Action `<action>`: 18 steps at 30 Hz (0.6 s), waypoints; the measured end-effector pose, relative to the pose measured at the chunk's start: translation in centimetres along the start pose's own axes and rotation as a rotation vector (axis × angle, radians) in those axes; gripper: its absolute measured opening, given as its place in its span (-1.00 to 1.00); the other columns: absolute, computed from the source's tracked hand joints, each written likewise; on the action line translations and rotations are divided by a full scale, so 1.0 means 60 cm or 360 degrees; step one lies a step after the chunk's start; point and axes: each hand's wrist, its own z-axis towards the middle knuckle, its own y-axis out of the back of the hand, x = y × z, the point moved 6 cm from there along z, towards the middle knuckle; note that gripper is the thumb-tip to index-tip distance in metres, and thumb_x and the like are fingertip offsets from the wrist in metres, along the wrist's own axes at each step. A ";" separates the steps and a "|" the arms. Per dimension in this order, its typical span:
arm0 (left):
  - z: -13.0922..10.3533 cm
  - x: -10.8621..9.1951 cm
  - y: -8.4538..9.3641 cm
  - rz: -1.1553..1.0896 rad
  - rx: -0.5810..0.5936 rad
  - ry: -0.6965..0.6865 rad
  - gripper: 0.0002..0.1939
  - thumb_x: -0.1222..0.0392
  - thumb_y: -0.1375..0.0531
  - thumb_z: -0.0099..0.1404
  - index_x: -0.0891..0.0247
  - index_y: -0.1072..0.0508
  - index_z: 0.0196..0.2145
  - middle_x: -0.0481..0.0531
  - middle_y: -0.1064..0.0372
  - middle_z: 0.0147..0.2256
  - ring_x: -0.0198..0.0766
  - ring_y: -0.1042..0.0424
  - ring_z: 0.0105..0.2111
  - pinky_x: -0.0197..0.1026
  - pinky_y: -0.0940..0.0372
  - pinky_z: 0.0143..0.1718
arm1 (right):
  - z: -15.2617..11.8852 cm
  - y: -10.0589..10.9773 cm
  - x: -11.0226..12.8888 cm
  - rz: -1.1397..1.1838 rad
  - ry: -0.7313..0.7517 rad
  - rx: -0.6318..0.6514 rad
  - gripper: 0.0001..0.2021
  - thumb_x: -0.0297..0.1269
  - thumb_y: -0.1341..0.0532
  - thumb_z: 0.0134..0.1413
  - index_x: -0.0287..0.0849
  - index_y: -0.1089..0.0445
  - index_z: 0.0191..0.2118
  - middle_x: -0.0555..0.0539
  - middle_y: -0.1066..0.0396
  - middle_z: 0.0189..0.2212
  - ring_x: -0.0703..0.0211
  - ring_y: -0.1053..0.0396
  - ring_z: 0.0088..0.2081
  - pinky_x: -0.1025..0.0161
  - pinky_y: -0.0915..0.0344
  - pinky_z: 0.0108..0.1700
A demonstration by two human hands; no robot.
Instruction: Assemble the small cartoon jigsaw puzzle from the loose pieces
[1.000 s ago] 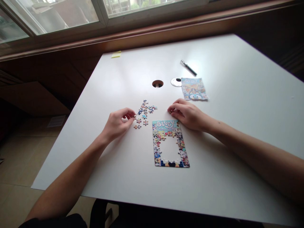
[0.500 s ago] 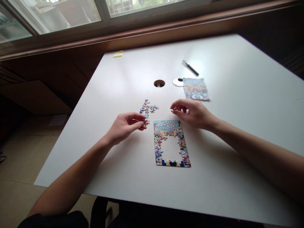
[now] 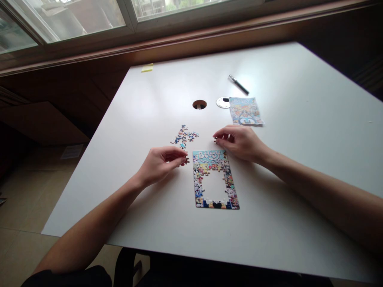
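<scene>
Pinched between the fingertips of my left hand (image 3: 163, 162) is a small puzzle piece (image 3: 187, 160), just left of the puzzle's upper corner. My right hand (image 3: 239, 142) grips another puzzle piece (image 3: 215, 140) between thumb and fingers, above the puzzle's top right corner. Between and below the hands lies the jigsaw puzzle (image 3: 196, 179), its colourful border joined around a bare white middle with a jagged inner edge. A loose heap of puzzle pieces (image 3: 184, 136) is spread on the table beyond my left hand.
A crumpled picture sheet (image 3: 245, 111) lies beyond my right hand, partly over a round cover (image 3: 222, 102). Behind it is a black pen (image 3: 238, 84). The white table (image 3: 149, 215) has a cable hole (image 3: 199, 105) and a yellow sticky note (image 3: 147, 67) at its far edge.
My left hand has moved slightly nearer to me and right, away from the heap, with its puzzle piece. My right hand stays nearly in place, its piece turned a little.
</scene>
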 end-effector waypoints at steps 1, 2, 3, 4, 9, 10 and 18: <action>-0.002 0.001 -0.007 -0.0057 0.0031 0.0028 -0.77 0.15 -0.33 0.26 0.31 -0.58 -0.16 0.12 -0.58 -0.27 -0.20 -0.58 -0.29 -0.11 -0.55 -0.19 | 0.000 0.000 0.000 -0.0025 0.0050 -0.0029 -0.78 -0.17 -0.22 0.18 -0.14 -0.56 -0.20 -0.12 -0.51 -0.32 0.16 -0.40 -0.40 0.12 -0.39 -0.32; -0.004 0.002 -0.013 -0.0107 0.0056 0.0050 -0.76 0.14 -0.33 0.27 0.30 -0.56 -0.14 0.11 -0.57 -0.29 -0.20 -0.58 -0.30 -0.12 -0.55 -0.22 | -0.001 0.001 0.003 -0.0053 0.0097 -0.0070 -0.78 -0.17 -0.22 0.20 -0.15 -0.56 -0.18 -0.15 -0.50 -0.27 0.15 -0.40 -0.38 0.10 -0.40 -0.30; -0.005 0.002 -0.019 -0.0149 0.0073 0.0060 -0.75 0.14 -0.33 0.27 0.30 -0.55 -0.13 0.11 -0.58 -0.29 -0.20 -0.59 -0.31 -0.13 -0.55 -0.24 | -0.003 0.002 0.010 -0.0071 0.0139 -0.0110 -0.77 -0.18 -0.21 0.21 -0.15 -0.55 -0.17 -0.17 -0.49 -0.22 0.15 -0.40 -0.36 0.09 -0.40 -0.27; -0.007 0.001 -0.024 -0.0186 0.0085 0.0061 -0.75 0.14 -0.33 0.28 0.29 -0.55 -0.12 0.11 -0.58 -0.30 -0.19 -0.59 -0.30 -0.13 -0.55 -0.23 | -0.005 0.003 0.021 -0.0086 0.0175 -0.0136 -0.78 -0.19 -0.20 0.22 -0.15 -0.55 -0.17 -0.18 -0.48 -0.20 0.13 -0.41 -0.33 0.08 -0.40 -0.24; -0.016 -0.004 -0.044 -0.0363 0.0143 0.0073 -0.74 0.16 -0.33 0.30 0.29 -0.53 -0.08 0.09 -0.59 -0.33 -0.20 -0.61 -0.31 -0.15 -0.56 -0.23 | -0.029 -0.029 0.115 0.0249 0.0376 0.0339 -0.85 -0.19 -0.31 0.16 -0.14 -0.52 -0.23 -0.09 -0.54 -0.33 0.14 -0.44 -0.25 0.17 -0.36 -0.18; -0.017 -0.005 -0.047 -0.0379 0.0151 0.0074 -0.74 0.16 -0.33 0.30 0.30 -0.53 -0.09 0.08 -0.59 -0.32 -0.20 -0.61 -0.32 -0.15 -0.56 -0.22 | -0.035 -0.035 0.131 0.0298 0.0394 0.0404 -0.85 -0.20 -0.32 0.15 -0.14 -0.52 -0.22 -0.07 -0.56 -0.33 0.16 -0.45 -0.26 0.17 -0.35 -0.16; -0.020 -0.003 -0.056 -0.0425 0.0202 0.0088 -0.77 0.16 -0.33 0.31 0.30 -0.50 -0.12 0.10 -0.61 -0.29 -0.15 -0.63 -0.25 -0.15 -0.57 -0.20 | -0.047 -0.053 0.133 0.0656 -0.0126 0.0478 -0.90 -0.33 -0.25 0.11 -0.17 -0.53 -0.30 -0.01 -0.53 -0.45 0.28 -0.36 -0.45 0.32 -0.25 -0.42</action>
